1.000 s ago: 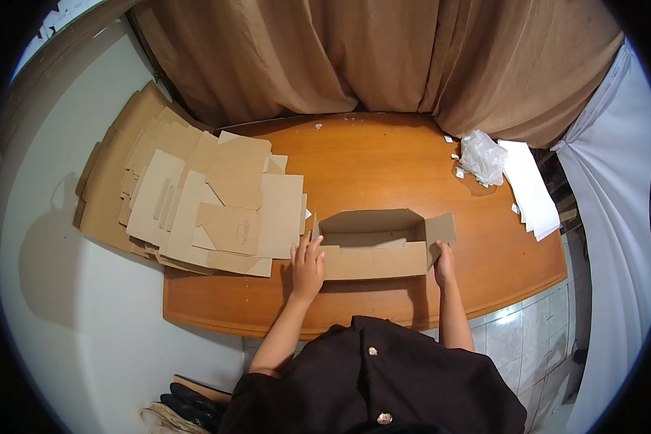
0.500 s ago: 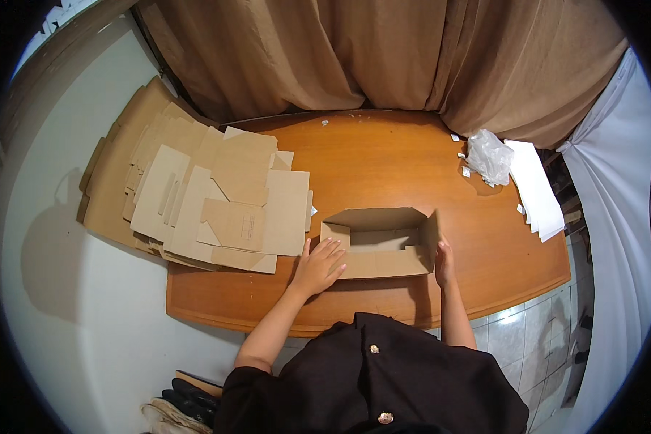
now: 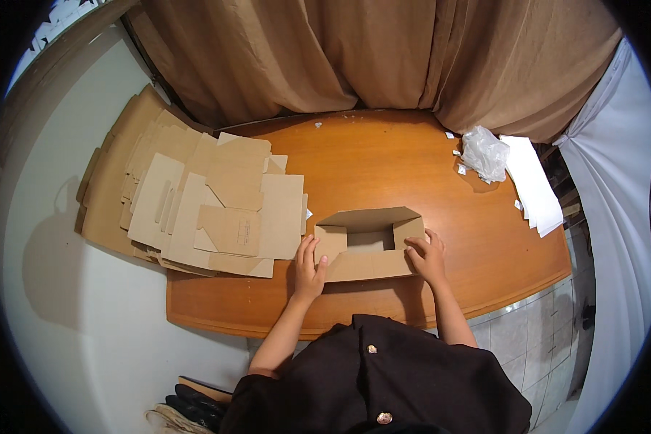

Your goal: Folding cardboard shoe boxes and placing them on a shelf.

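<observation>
A small brown cardboard box (image 3: 372, 266) stands on the table in front of me with its top open. Its far wall stands up, and end flaps are folded inward at the left and right. My left hand (image 3: 310, 272) holds the box's left near corner, fingers along the outer end and thumb by the front wall. At the other end my right hand (image 3: 430, 257) grips the right side, with its thumb and fingertips over the folded flap. Part of the box's inside bottom is hidden by the front wall.
Flattened cardboard boxes (image 3: 281, 210) lie in a stack on the left, leaning up toward the wall. A crumpled clear plastic bag (image 3: 484, 154) and white paper sheets (image 3: 534, 184) lie at the far right of the wooden table (image 3: 369, 163). Brown curtains (image 3: 289, 58) hang behind it.
The box's right end flap has folded inward under my right hand, which moved up onto that edge. My left hand shifted from the front left top to the left outer corner.
</observation>
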The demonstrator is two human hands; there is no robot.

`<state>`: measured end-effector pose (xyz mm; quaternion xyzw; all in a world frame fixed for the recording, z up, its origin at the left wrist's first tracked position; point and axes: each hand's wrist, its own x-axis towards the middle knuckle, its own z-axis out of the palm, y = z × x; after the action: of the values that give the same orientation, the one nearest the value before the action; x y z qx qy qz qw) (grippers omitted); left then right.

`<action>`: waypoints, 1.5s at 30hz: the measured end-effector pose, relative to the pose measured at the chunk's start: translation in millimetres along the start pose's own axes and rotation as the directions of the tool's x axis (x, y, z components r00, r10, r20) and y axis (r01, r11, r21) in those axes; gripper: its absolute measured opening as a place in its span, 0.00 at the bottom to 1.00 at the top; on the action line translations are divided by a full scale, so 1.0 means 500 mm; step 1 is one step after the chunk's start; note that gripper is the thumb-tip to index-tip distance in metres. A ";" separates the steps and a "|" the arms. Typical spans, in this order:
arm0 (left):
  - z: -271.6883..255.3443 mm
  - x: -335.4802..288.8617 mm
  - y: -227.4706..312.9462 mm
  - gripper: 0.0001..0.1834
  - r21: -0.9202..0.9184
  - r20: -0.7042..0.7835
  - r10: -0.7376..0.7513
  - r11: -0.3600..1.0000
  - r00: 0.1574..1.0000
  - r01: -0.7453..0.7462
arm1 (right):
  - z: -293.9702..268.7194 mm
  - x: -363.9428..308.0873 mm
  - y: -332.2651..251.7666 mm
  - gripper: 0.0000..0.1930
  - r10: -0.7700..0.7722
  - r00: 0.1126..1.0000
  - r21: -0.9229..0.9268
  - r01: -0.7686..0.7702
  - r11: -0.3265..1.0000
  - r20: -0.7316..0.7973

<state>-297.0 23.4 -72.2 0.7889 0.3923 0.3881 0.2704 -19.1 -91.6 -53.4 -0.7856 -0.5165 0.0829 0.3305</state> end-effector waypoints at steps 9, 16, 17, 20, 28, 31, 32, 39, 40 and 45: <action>-0.001 0.086 0.020 0.20 -0.247 -0.067 -0.074 0.967 0.995 0.055 | 0.011 0.069 0.023 0.22 0.220 0.975 0.637 -0.165 0.753 -0.008; 0.046 0.083 -0.040 0.15 -0.365 0.091 -0.167 0.912 0.982 0.189 | 0.028 0.091 0.077 0.15 0.136 0.977 0.626 -0.210 0.751 0.164; 0.049 0.084 -0.032 0.12 -0.453 0.110 -0.204 0.861 0.973 0.232 | 0.028 0.085 0.090 0.15 0.143 0.977 0.625 -0.212 0.751 0.160; 0.035 0.072 -0.046 0.17 -0.354 -0.006 -0.282 0.898 0.959 0.262 | 0.023 0.069 0.037 0.10 0.074 0.997 0.430 -0.070 0.900 0.007; 0.041 0.072 -0.029 0.45 -0.123 0.149 -0.361 0.917 0.921 0.379 | 0.025 0.055 0.008 0.18 -0.002 0.993 0.197 0.026 0.980 -0.122; 0.044 0.066 -0.044 0.42 -0.083 0.150 -0.402 0.905 0.903 0.416 | 0.035 0.046 0.012 0.22 0.238 0.948 0.505 -0.104 0.857 -0.209; 0.042 0.064 -0.054 0.40 -0.058 0.163 -0.456 0.881 0.875 0.470 | 0.038 0.044 0.038 0.22 0.234 0.949 0.504 -0.099 0.858 -0.212; 0.014 0.094 -0.016 0.30 -0.406 0.504 -0.536 0.545 0.678 0.733 | -0.021 0.027 0.109 0.31 0.474 0.687 0.471 -0.725 0.502 0.551; 0.018 0.100 -0.018 0.29 -0.515 0.438 -0.466 0.570 0.768 0.640 | -0.030 0.033 0.107 0.29 0.523 0.769 0.626 -0.621 0.472 0.369; 0.008 0.130 0.039 0.24 -0.847 0.354 -0.174 0.357 0.919 0.394 | -0.124 0.036 0.152 0.24 0.403 0.915 0.981 -0.059 0.187 -0.022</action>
<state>-260.4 66.1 -34.3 0.4702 0.2204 0.4017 0.7543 75.6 -121.8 -47.9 -0.4809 -0.1744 0.3237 0.7960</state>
